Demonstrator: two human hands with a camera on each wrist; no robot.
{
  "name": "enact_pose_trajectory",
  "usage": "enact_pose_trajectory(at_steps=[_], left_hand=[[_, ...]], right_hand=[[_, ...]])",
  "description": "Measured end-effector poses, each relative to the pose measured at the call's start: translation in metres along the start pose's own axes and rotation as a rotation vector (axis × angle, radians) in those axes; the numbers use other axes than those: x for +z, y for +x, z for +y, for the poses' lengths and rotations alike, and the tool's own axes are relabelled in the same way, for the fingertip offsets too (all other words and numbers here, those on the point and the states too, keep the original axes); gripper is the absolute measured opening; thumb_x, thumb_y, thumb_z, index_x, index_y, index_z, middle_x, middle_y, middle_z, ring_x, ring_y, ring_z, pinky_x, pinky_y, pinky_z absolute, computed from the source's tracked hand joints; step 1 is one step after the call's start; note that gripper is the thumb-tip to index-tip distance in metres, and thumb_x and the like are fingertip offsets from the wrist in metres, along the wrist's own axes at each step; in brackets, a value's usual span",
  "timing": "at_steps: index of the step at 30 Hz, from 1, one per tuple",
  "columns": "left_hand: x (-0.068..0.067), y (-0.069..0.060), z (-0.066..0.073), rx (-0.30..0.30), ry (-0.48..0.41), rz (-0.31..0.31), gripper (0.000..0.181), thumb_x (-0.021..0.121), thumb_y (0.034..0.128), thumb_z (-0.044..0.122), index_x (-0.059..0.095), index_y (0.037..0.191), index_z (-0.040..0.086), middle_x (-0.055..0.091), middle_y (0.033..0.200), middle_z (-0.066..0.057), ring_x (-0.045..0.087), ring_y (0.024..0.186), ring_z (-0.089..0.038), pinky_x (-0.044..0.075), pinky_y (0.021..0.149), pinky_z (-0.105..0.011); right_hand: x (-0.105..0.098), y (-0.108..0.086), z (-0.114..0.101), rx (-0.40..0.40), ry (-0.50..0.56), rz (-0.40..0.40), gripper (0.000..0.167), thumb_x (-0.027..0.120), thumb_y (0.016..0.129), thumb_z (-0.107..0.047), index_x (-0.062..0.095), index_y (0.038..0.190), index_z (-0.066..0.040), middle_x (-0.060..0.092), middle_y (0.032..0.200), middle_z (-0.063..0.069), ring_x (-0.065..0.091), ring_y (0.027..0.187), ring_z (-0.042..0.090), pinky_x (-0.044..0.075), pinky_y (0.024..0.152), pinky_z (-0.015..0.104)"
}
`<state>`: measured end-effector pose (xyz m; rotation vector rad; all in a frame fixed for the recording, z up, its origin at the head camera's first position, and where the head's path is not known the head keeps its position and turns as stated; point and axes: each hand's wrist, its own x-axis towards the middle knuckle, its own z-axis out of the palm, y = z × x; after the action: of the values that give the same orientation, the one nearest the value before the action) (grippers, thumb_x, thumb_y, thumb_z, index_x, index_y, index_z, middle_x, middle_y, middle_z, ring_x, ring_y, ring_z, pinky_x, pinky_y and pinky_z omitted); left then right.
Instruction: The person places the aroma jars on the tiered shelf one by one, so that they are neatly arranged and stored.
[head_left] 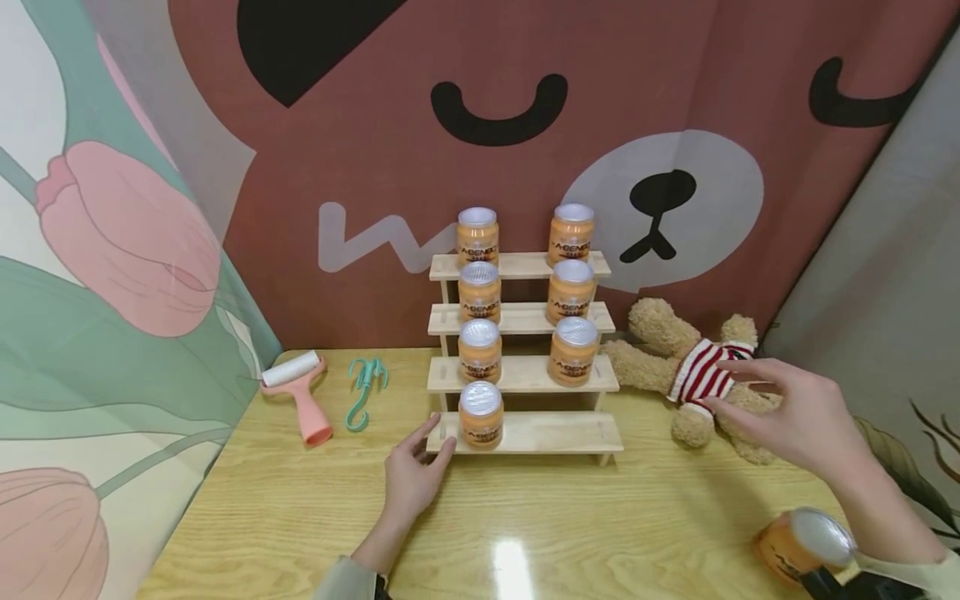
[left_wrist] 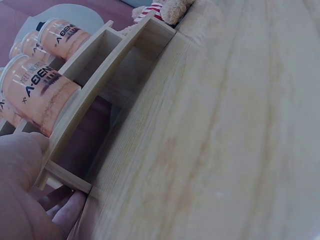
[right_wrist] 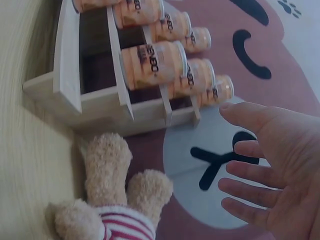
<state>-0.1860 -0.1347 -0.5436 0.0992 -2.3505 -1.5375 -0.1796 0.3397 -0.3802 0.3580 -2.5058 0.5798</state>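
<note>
A stepped wooden display rack (head_left: 551, 433) carries several orange cans with silver lids in two columns. The lowest step has a single can (head_left: 481, 417) at its left. My left hand (head_left: 412, 473) grips that step's left end, thumb by the can and fingers lower down at the support in the left wrist view. My right hand (head_left: 806, 412) is in the air at the right, fingers apart and holding nothing. In the head view it overlaps a teddy bear (head_left: 701, 372) in a red-and-white striped top. Another orange can (head_left: 802, 546) stands on the table beneath my right wrist.
Left of the rack, a pink-handled lint roller (head_left: 303, 400) and a teal multi-pronged hook (head_left: 364, 392) lie on the wooden table (head_left: 300, 517). Behind the rack hangs a brown curtain (head_left: 360, 167) printed with a bear face.
</note>
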Motion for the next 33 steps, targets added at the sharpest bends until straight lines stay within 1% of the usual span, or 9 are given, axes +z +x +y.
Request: enact_pose_trajectory(at_steps=[3,8,11,14,17,21,24,27,33], left_hand=[[0.000,0.000,0.001,0.004,-0.002,-0.001,0.047,0.084,0.0944,0.020,0.071,0.139,0.011,0.068,0.145,-0.011,0.067,0.131,-0.039,0.065,0.096,-0.045],[0.000,-0.001,0.002,0.012,-0.009,-0.005,0.048,0.084,0.0942,0.020,0.071,0.139,0.010,0.068,0.145,-0.011,0.066,0.131,-0.039,0.064,0.096,-0.046],[0.000,-0.001,0.002,0.014,-0.009,-0.004,0.048,0.084,0.0941,0.019,0.071,0.139,0.009,0.069,0.144,-0.011,0.067,0.131,-0.039,0.065,0.096,-0.046],[0.000,-0.001,0.002,0.015,-0.009,-0.002,0.048,0.084,0.0942,0.020,0.071,0.139,0.009,0.069,0.144,-0.010,0.067,0.131,-0.039,0.065,0.096,-0.046],[-0.001,-0.002,0.002,0.016,-0.011,-0.001,0.048,0.084,0.0941,0.020,0.071,0.139,0.009,0.069,0.144,-0.010,0.067,0.130,-0.039,0.065,0.095,-0.046],[-0.002,-0.002,0.002,0.014,-0.012,-0.001,0.048,0.084,0.0941,0.019,0.071,0.139,0.009,0.068,0.144,-0.011,0.067,0.131,-0.039,0.065,0.095,-0.046],[-0.002,-0.002,0.001,0.012,-0.015,-0.002,0.048,0.084,0.0942,0.019,0.071,0.139,0.009,0.068,0.145,-0.011,0.066,0.132,-0.038,0.065,0.095,-0.045],[-0.002,-0.002,0.001,0.009,-0.022,-0.005,0.048,0.084,0.0944,0.019,0.070,0.139,0.009,0.068,0.145,-0.011,0.066,0.132,-0.039,0.065,0.096,-0.045],[0.000,-0.001,0.003,-0.004,-0.019,0.004,0.047,0.084,0.0940,0.019,0.071,0.139,0.010,0.068,0.144,-0.012,0.066,0.131,-0.040,0.063,0.099,-0.046]], right_hand=[[-0.003,-0.007,0.008,0.044,-0.003,-0.023,0.051,0.099,0.074,-0.033,0.080,0.116,-0.012,0.080,0.113,0.019,0.077,0.085,0.028,0.046,0.066,0.008],[-0.004,-0.021,0.020,0.090,-0.034,-0.076,0.051,0.097,0.077,-0.034,0.079,0.120,-0.012,0.079,0.113,0.021,0.073,0.092,0.044,0.059,0.061,0.038],[-0.005,-0.029,0.026,0.103,-0.035,-0.117,0.051,0.096,0.079,-0.036,0.079,0.121,-0.012,0.078,0.116,0.022,0.072,0.093,0.047,0.056,0.058,0.035],[-0.008,-0.037,0.033,0.106,-0.028,-0.154,0.050,0.096,0.078,-0.037,0.080,0.120,-0.015,0.077,0.120,0.022,0.075,0.090,0.035,0.055,0.058,0.030],[-0.010,-0.045,0.041,0.102,-0.016,-0.196,0.049,0.096,0.078,-0.037,0.079,0.121,-0.018,0.076,0.122,0.021,0.075,0.087,0.018,0.061,0.062,0.044],[-0.008,-0.055,0.051,0.096,0.019,-0.269,0.048,0.095,0.080,-0.032,0.078,0.123,-0.019,0.077,0.122,0.019,0.061,0.089,-0.016,0.063,0.066,0.042],[-0.006,-0.062,0.059,0.088,0.062,-0.314,0.048,0.095,0.080,-0.028,0.077,0.124,-0.019,0.078,0.121,0.004,0.047,0.099,-0.029,0.061,0.067,0.025],[-0.005,-0.069,0.068,0.075,0.088,-0.364,0.049,0.095,0.080,-0.025,0.077,0.125,-0.021,0.071,0.121,-0.023,0.043,0.106,-0.031,0.060,0.069,0.021],[-0.009,-0.083,0.094,0.043,0.157,-0.595,0.047,0.089,0.087,-0.025,0.073,0.132,-0.025,0.058,0.129,-0.039,0.043,0.111,-0.029,0.064,0.069,0.043]])
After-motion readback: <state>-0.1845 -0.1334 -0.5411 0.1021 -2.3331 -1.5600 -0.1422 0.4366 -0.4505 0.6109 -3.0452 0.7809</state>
